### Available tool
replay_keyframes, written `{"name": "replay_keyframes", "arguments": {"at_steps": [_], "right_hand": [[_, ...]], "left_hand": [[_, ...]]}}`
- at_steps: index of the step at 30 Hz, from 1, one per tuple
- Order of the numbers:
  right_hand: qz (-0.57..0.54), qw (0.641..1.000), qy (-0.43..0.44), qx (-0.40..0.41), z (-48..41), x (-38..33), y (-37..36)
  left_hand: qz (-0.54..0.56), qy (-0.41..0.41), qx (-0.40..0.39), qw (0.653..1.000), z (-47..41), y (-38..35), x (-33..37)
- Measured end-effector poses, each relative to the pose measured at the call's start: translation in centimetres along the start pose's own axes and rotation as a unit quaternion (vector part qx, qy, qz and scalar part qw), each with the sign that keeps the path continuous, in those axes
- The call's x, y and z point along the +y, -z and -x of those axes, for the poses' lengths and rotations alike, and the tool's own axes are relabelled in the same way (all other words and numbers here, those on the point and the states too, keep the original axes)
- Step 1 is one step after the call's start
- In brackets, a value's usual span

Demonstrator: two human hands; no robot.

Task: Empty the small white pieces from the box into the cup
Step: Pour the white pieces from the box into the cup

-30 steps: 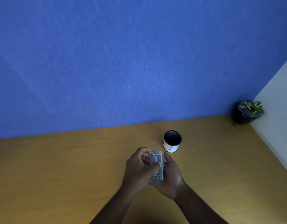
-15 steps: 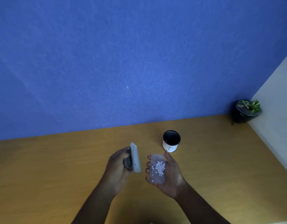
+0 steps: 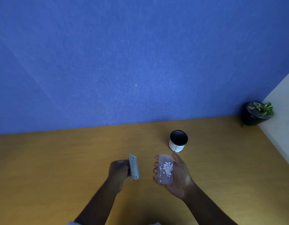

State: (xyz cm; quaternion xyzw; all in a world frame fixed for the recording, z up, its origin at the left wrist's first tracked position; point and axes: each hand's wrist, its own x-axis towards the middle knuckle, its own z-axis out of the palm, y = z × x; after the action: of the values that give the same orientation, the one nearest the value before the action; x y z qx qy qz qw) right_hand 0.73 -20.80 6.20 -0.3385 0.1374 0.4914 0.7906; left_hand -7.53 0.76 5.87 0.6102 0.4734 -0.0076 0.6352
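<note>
A small clear plastic box (image 3: 165, 177) lies open in the palm of my right hand (image 3: 179, 174), with several small white pieces (image 3: 167, 167) heaped inside it. My left hand (image 3: 118, 169) grips the box's lid (image 3: 134, 167), held on edge a little to the left of the box. The cup (image 3: 178, 141), white outside and dark inside, stands upright on the wooden table (image 3: 59, 159) just beyond my right thumb. Its mouth is open and faces up.
A blue wall (image 3: 124, 62) rises behind the table. A black pot with a green plant (image 3: 256, 113) sits in the far right corner, next to a white side wall (image 3: 280, 120).
The lid came off the box, and my left hand carried it away to the left. My right hand keeps the open box level near the cup.
</note>
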Motion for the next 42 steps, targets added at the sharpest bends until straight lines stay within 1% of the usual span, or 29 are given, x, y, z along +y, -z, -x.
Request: {"name": "replay_keyframes", "arguments": {"at_steps": [3, 7, 11, 18, 21, 28, 34, 38, 40, 42], "right_hand": [[0.000, 1.000, 0.004, 0.009, 0.0, -0.1, 0.1], [-0.007, 1.000, 0.005, 0.009, 0.2, -0.2, 0.2], [-0.006, 1.000, 0.002, 0.010, 0.4, -0.1, 0.4], [0.004, 0.999, 0.006, 0.039, 0.5, -0.1, 0.4], [0.003, 0.999, 0.007, 0.044, 0.5, -0.1, 0.1], [0.011, 0.998, 0.011, 0.055, 0.7, -0.4, -0.5], [0.015, 0.998, 0.014, 0.055, 0.7, -0.5, -0.6], [0.018, 0.998, 0.017, 0.056, 0.6, -0.4, -0.5], [0.021, 0.998, 0.019, 0.057, 0.6, -0.4, -0.5], [0.020, 0.998, 0.019, 0.054, 0.6, -0.4, -0.4]], "left_hand": [[-0.048, -0.010, 0.033, 0.998, -1.9, 0.1, -0.7], [-0.113, -0.011, 0.055, 0.992, -3.9, 0.4, -1.6], [-0.150, -0.004, 0.056, 0.987, -5.5, 0.8, -2.7], [-0.200, 0.002, 0.066, 0.978, -6.7, 0.9, -2.7], [-0.211, -0.004, 0.077, 0.974, -6.8, 0.7, -2.7], [-0.232, -0.012, 0.075, 0.970, -6.7, 0.6, -2.4], [-0.223, -0.008, 0.074, 0.972, -6.7, 1.2, -2.7], [-0.203, -0.006, 0.059, 0.977, -6.4, 1.3, -3.0], [-0.199, -0.012, 0.069, 0.977, -6.2, 1.4, -3.0], [-0.185, -0.018, 0.097, 0.978, -5.8, 1.2, -2.5]]}}
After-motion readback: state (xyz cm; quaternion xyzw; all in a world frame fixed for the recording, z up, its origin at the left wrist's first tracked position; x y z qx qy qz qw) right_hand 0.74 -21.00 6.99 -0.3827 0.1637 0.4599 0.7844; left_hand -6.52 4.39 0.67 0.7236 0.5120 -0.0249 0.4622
